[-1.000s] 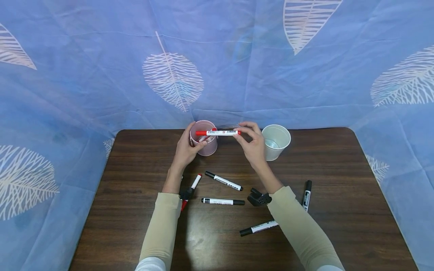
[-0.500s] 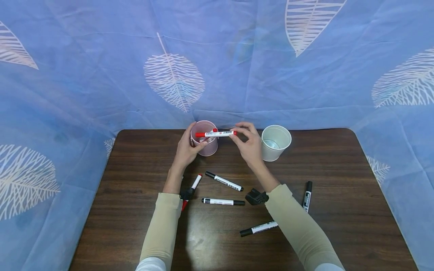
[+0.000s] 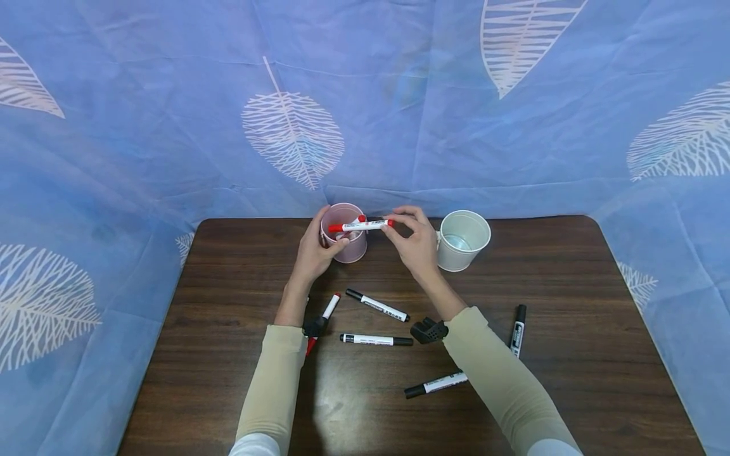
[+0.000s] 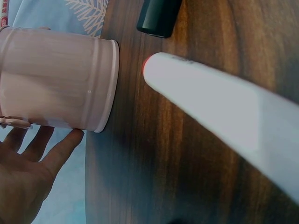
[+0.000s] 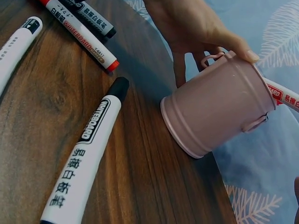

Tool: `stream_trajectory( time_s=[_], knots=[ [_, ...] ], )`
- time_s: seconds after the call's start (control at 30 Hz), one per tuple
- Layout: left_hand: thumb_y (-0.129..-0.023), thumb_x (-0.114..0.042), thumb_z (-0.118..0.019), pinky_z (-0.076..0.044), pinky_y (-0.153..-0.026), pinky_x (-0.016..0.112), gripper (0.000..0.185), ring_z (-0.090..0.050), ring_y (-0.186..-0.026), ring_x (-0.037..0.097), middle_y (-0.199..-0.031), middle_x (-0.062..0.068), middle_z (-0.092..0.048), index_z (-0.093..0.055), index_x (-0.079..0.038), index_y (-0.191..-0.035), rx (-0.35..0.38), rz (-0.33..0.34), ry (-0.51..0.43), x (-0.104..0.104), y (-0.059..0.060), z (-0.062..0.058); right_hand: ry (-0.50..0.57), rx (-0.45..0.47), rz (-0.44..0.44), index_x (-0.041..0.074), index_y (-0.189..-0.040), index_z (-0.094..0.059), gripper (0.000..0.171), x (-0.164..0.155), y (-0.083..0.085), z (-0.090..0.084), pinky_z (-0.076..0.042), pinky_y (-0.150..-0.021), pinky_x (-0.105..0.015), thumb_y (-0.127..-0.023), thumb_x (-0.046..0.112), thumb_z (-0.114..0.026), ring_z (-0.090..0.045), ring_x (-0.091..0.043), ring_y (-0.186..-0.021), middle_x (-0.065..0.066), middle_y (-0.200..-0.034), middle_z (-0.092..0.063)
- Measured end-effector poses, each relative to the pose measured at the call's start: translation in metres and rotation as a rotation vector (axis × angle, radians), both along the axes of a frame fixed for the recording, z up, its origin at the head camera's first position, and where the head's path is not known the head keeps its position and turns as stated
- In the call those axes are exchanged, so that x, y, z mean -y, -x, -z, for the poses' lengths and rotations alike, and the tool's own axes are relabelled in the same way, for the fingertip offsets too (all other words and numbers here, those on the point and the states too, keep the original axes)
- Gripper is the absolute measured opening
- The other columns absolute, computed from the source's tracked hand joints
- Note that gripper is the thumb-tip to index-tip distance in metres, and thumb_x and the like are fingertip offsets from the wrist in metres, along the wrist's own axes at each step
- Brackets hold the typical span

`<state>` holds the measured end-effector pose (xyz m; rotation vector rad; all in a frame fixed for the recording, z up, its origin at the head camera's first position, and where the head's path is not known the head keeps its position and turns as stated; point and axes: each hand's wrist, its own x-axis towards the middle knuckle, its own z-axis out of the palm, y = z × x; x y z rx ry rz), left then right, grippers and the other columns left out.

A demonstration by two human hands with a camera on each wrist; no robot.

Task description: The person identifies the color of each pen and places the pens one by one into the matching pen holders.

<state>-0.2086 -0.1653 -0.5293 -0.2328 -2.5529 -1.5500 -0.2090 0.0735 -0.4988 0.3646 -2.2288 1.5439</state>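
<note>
At the table's back edge, my left hand [image 3: 312,248] grips a small pink bucket [image 3: 350,253] by its left side, thumb at the rim. A red-capped marker shows inside the bucket. My right hand [image 3: 418,246] pinches a white whiteboard marker [image 3: 365,225] with red ends near its right end. That marker lies almost level, its red cap over the bucket's mouth. In the right wrist view, the pink bucket [image 5: 219,102] stands at the table edge with the left thumb on its rim. From the left wrist, fingers of the left hand [image 4: 28,172] show against the bucket [image 4: 56,79].
A pale green-white bucket [image 3: 456,258] stands right of my right hand. Black markers lie at the middle [image 3: 376,340] and right [image 3: 518,330], one partly under the right sleeve. Red marker parts [image 3: 331,306] show beside the left wrist. A leaf-patterned blue cloth [image 3: 388,126] hangs behind.
My right hand has moved a little left with the red marker, bringing it further over the pink bucket. The left hand has kept its place on the bucket.
</note>
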Motion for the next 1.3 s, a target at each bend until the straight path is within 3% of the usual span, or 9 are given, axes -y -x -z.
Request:
stream_trajectory(
  time_s=[0.2,0.47,0.7,0.83,1.03,1.3],
  knots=[
    [-0.084,-0.026,-0.081,-0.036,-0.11,0.047,0.085,-0.046,-0.132,0.027,-0.149,0.012,-0.044,-0.034,-0.019,-0.155,0.024,-0.003,-0.01,0.0,-0.004,0.001,-0.001,0.003,-0.035,0.008,-0.107,-0.077,0.027,0.005,0.001,0.001,-0.041,-0.101,-0.042,-0.084,0.019,-0.082,-0.056,-0.022,-0.118,-0.005,-0.12,-0.063],
    [-0.083,-0.025,-0.082,-0.037,-0.108,0.046,0.086,-0.049,-0.128,0.029,-0.146,0.014,-0.046,-0.034,-0.017,-0.154,0.002,-0.009,-0.009,0.001,-0.005,0.002,-0.006,0.053,-0.104,0.004,-0.126,-0.068,0.053,0.006,0.002,0.004,-0.043,-0.101,-0.044,-0.08,0.022,-0.085,-0.055,-0.021,-0.123,-0.004,-0.132,-0.058],
    [-0.083,-0.028,-0.082,-0.037,-0.108,0.048,0.088,-0.049,-0.129,0.03,-0.147,0.015,-0.045,-0.032,-0.019,-0.155,0.013,-0.017,0.007,0.003,-0.006,0.002,-0.02,0.133,-0.198,0.002,-0.142,-0.053,0.074,0.007,0.003,0.007,-0.041,-0.104,-0.048,-0.078,0.02,-0.087,-0.05,-0.035,-0.127,-0.008,-0.144,-0.049],
    [-0.085,-0.029,-0.08,-0.033,-0.112,0.047,0.093,-0.042,-0.137,0.029,-0.153,0.015,-0.039,-0.025,-0.018,-0.159,0.033,-0.005,0.034,0.003,-0.007,0.001,-0.042,0.141,-0.194,0.003,-0.143,-0.052,0.076,0.007,0.004,0.008,-0.04,-0.104,-0.046,-0.078,0.021,-0.087,-0.05,-0.036,-0.126,-0.008,-0.145,-0.048],
    [-0.085,-0.037,-0.079,-0.024,-0.116,0.05,0.102,-0.024,-0.148,0.029,-0.162,0.016,-0.024,-0.014,-0.015,-0.161,0.006,-0.003,0.078,0.008,-0.01,-0.005,-0.105,0.184,-0.216,0.006,-0.147,-0.047,0.082,0.009,0.008,0.008,-0.038,-0.107,-0.048,-0.079,0.029,-0.086,-0.048,-0.034,-0.13,-0.007,-0.149,-0.044],
    [-0.083,-0.032,-0.082,-0.023,-0.116,0.054,0.103,-0.019,-0.149,0.028,-0.163,0.014,-0.019,-0.015,-0.021,-0.161,-0.005,-0.014,0.11,0.011,-0.018,-0.01,-0.179,0.239,-0.223,0.012,-0.151,-0.043,0.087,0.012,0.011,0.007,-0.033,-0.111,-0.05,-0.079,0.035,-0.086,-0.043,-0.027,-0.135,-0.008,-0.151,-0.041]
  ],
)
